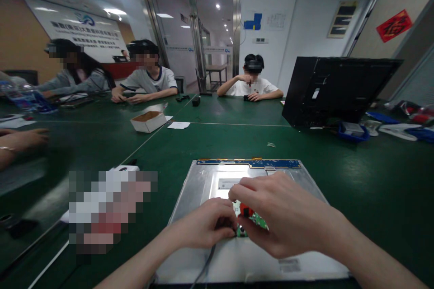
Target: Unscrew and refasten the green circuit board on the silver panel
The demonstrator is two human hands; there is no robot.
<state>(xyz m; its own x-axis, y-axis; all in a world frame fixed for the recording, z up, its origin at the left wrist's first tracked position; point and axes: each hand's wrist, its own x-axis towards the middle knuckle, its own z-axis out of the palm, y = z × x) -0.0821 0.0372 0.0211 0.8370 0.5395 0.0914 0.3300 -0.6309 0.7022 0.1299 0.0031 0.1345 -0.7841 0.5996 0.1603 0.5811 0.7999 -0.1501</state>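
Observation:
In front of me a flat metal display panel (pixel 200 185) lies with its back up, a blue circuit strip (pixel 281 163) along its far edge. Near its middle sits a green circuit board (pixel 260 222), partly hidden under my hands. My right hand (pixel 281 212) is closed round a red-and-black handle (pixel 246 210), like a screwdriver's, over the board; its tip is hidden. Beside it, my left hand (pixel 210 221) has its fingers pressed together at the board's left edge; what they pinch is hidden. A dark cable (pixel 207 264) runs from under that hand towards me.
A pixelated object (pixel 111 210) lies left of the panel on the green table (pixel 233 140). Farther off are an open white box (pixel 149 122) and a black monitor (pixel 339 90). Several people sit around the table; another person's hand (pixel 23 140) reaches in at left.

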